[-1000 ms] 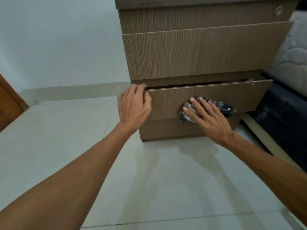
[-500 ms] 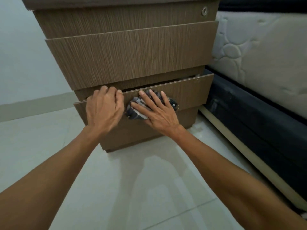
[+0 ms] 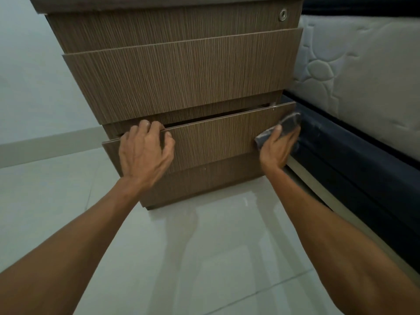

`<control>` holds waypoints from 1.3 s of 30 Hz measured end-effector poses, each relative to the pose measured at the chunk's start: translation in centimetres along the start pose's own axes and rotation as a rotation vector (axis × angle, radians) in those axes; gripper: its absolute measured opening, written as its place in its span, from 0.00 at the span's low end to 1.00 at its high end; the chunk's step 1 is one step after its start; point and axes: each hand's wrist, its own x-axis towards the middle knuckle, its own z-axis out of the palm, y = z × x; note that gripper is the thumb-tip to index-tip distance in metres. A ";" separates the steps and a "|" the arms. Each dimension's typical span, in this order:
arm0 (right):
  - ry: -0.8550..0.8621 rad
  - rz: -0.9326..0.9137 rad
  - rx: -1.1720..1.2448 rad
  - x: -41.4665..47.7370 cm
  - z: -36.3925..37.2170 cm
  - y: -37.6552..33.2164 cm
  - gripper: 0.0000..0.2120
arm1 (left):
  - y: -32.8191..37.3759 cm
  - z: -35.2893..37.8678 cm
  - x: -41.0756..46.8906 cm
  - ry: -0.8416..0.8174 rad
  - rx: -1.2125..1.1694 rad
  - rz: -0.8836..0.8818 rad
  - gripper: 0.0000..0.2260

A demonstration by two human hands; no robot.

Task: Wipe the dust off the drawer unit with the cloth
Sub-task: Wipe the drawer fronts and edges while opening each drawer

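Observation:
A brown wood-grain drawer unit (image 3: 181, 71) stands on the floor in front of me. Its lowest drawer (image 3: 213, 139) is pulled out a little, leaving a dark gap along its top. My left hand (image 3: 143, 153) grips the top edge of that drawer near its left end, fingers curled over the rim. My right hand (image 3: 276, 148) presses a dark grey cloth (image 3: 287, 122) against the right end of the drawer front. The cloth pokes out above my fingers at the drawer's right corner.
A white quilted mattress (image 3: 363, 83) on a dark bed base (image 3: 354, 160) runs close along the unit's right side. A round lock (image 3: 283, 15) sits in the top drawer. Pale glossy floor tiles (image 3: 204, 258) lie below, and a light wall (image 3: 27, 76) is at the left.
My right hand has slid the cloth from the middle of the lowest drawer front to its right end. My left hand stays on the drawer's top edge. The view shifted slightly.

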 end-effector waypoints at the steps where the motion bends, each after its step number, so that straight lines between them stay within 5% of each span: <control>1: -0.017 0.142 0.040 0.1 -0.4 0.4 0.27 | -0.1 0.0 -0.1 -0.006 -0.009 0.009 0.14; 5: -0.141 0.544 0.199 -1.2 -1.8 2.1 0.19 | -0.8 0.2 -1.4 -0.074 0.042 0.116 0.21; 10: -0.213 0.722 0.339 -4.0 -1.4 3.4 0.20 | -2.1 0.8 -4.7 -0.241 0.239 0.378 0.33; 22: -0.318 0.728 0.361 -5.6 0.6 4.4 0.24 | -3.7 2.5 -6.3 -0.358 0.353 0.484 0.38; 39: -0.327 0.669 0.334 -6.1 0.7 4.7 0.19 | -4.0 4.1 -4.1 -0.425 0.373 0.404 0.35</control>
